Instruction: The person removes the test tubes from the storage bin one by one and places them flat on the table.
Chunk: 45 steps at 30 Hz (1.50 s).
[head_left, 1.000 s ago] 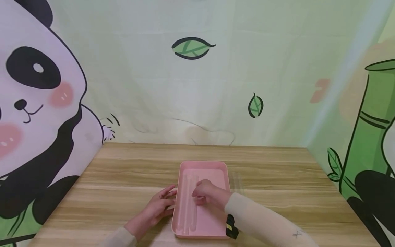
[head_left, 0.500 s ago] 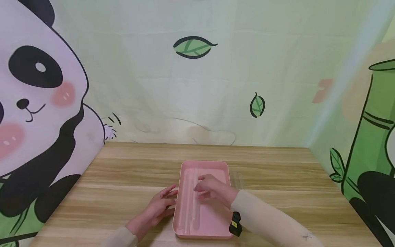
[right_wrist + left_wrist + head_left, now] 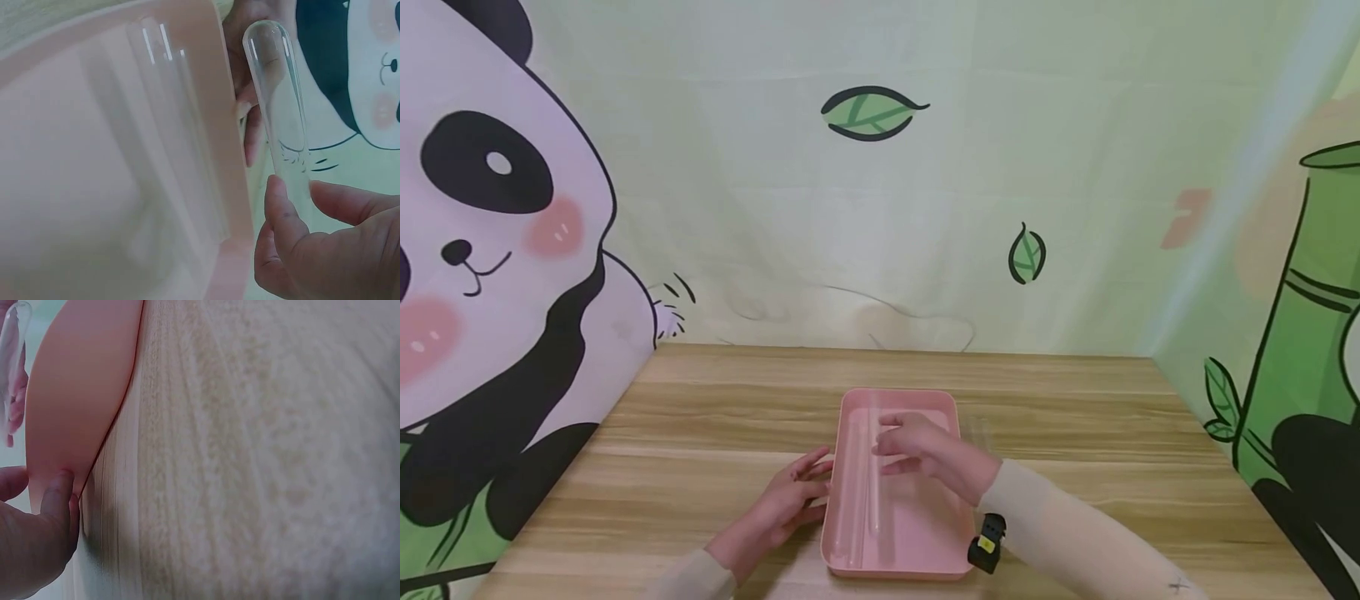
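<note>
In the head view my right hand (image 3: 921,450) is over the pink tray (image 3: 928,537), pinching a clear test tube (image 3: 874,504) between thumb and fingers. The right wrist view shows that tube's rounded end (image 3: 269,47) pointing away from the hand, raised above the tray. Other clear test tubes (image 3: 852,500) lie lengthwise along the tray's left side; their exact number is hard to make out. Against the tray's left wall rests my left hand (image 3: 790,504), its fingers loosely extended; in the left wrist view a fingertip (image 3: 65,478) touches the outer wall.
Faint clear tubes (image 3: 979,437) lie on the wooden table (image 3: 715,400) just right of the tray, partly behind the right forearm. A printed cloth (image 3: 925,208) with panda and leaf drawings stands behind the table. A black strap device (image 3: 987,543) hangs at the right wrist.
My right hand has lifted the test tube off the tray's floor and shifted slightly up and to the right in the head view. The left hand stays at the tray wall.
</note>
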Motion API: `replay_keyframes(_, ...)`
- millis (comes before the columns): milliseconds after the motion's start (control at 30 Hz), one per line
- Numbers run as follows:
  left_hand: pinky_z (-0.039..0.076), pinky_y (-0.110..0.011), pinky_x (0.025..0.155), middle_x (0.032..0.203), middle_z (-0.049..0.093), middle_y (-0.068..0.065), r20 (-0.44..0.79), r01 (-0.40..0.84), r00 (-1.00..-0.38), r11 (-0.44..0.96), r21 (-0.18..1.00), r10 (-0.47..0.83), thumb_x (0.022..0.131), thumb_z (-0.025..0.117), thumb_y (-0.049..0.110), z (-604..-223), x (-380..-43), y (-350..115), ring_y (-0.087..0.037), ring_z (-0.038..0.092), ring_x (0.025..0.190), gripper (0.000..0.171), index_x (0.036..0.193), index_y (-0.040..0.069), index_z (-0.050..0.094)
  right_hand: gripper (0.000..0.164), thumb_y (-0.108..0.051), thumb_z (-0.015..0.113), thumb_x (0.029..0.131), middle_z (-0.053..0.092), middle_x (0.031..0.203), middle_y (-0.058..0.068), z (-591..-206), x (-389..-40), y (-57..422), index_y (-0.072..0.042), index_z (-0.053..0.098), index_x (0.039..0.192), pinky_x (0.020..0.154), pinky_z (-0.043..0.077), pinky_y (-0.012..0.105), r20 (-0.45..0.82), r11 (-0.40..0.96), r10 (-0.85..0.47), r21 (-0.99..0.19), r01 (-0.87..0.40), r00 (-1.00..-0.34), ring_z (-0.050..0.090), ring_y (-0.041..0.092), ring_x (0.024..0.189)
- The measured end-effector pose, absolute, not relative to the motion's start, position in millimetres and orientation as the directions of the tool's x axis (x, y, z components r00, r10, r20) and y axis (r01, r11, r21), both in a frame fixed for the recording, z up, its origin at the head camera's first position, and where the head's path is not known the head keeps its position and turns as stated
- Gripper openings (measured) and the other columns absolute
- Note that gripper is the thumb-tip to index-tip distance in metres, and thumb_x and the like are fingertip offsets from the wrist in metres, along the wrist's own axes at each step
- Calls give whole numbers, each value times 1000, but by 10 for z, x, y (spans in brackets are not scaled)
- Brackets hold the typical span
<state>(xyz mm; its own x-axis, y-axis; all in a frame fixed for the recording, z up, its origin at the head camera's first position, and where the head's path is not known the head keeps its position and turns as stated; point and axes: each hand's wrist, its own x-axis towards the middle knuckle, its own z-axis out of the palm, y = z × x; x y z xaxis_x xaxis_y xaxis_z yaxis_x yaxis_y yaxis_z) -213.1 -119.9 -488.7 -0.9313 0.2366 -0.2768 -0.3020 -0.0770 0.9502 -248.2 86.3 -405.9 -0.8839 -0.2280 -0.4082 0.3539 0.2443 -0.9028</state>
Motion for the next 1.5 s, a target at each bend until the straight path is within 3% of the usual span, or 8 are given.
replay_keyframes(133, 59, -35, 91, 161, 29, -34, -277, -302, -931, -75, 950, 236, 96, 55, -4, -4885, -2129, -1195, -15, 64, 110, 72, 160, -2, 22, 61, 7, 60, 94, 53, 145, 29, -3996, -2459, 921, 8, 40, 151, 89, 62, 42, -384, 236, -253, -915, 328, -888, 63, 31, 121)
replay_keyframes(233, 58, -33, 90, 161, 29, -34, -276, -301, -931, -76, 950, 237, 96, 55, -4, -4882, -2129, -1194, -14, 64, 110, 72, 160, -2, 23, 60, 8, 59, 94, 57, 136, 26, -3957, -2448, 975, 8, 40, 151, 91, 62, 44, -373, 213, -260, -922, 324, -891, 64, 26, 110)
replay_keyframes(433, 58, -36, 93, 161, 30, -34, -277, -298, -934, -66, 952, 226, 95, 55, -4, -4879, -2130, -1192, -16, 64, 112, 72, 160, -2, 24, 61, 11, 56, 94, 54, 107, 7, -3874, -2443, 1087, 10, 36, 151, 88, 62, 41, -345, 157, -308, -938, 310, -887, 58, 14, 91)
replay_keyframes(600, 59, -37, 93, 161, 31, -34, -283, -302, -935, -61, 952, 214, 95, 56, -4, -4892, -2132, -1191, -17, 64, 113, 72, 160, -1, 25, 64, 12, 56, 94, 54, 104, 3, -3805, -2441, 1196, 10, 33, 154, 83, 62, 34, -321, 135, -335, -947, 292, -886, 57, 11, 88)
replay_keyframes(933, 58, -32, 88, 161, 32, -34, -289, -310, -933, -73, 948, 214, 96, 54, -5, -4883, -2142, -1188, -17, 64, 113, 70, 160, -1, 25, 65, 6, 53, 98, 51, 122, 8, -3718, -2392, 1494, 7, 26, 157, 90, 59, 30, -308, 135, -386, -951, 277, -869, 57, 12, 99)
replay_keyframes(1100, 58, -32, 88, 160, 32, -34, -292, -313, -934, -77, 947, 208, 96, 54, -5, -4880, -2136, -1184, -16, 64, 111, 70, 160, -1, 26, 67, 4, 53, 99, 47, 141, 20, -3712, -2356, 1640, 5, 23, 159, 89, 59, 28, -309, 142, -386, -951, 275, -869, 58, 16, 109)
replay_keyframes(1200, 59, -33, 89, 161, 32, -34, -293, -315, -933, -77, 946, 208, 95, 55, -6, -4881, -2133, -1184, -15, 65, 109, 71, 160, -1, 26, 67, 1, 53, 100, 46, 144, 20, -3725, -2341, 1744, 4, 23, 160, 89, 59, 27, -305, 140, -384, -952, 271, -872, 57, 17, 113)
replay_keyframes(1500, 59, -33, 89, 161, 30, -34, -292, -316, -932, -85, 945, 213, 95, 55, -6, -4882, -2136, -1192, -13, 65, 105, 71, 160, -1, 25, 66, 1, 49, 101, 30, 158, 34, -3848, -2313, 2071, 8, 18, 159, 88, 58, 25, -274, 123, -384, -962, 245, -882, 61, 4, 100)
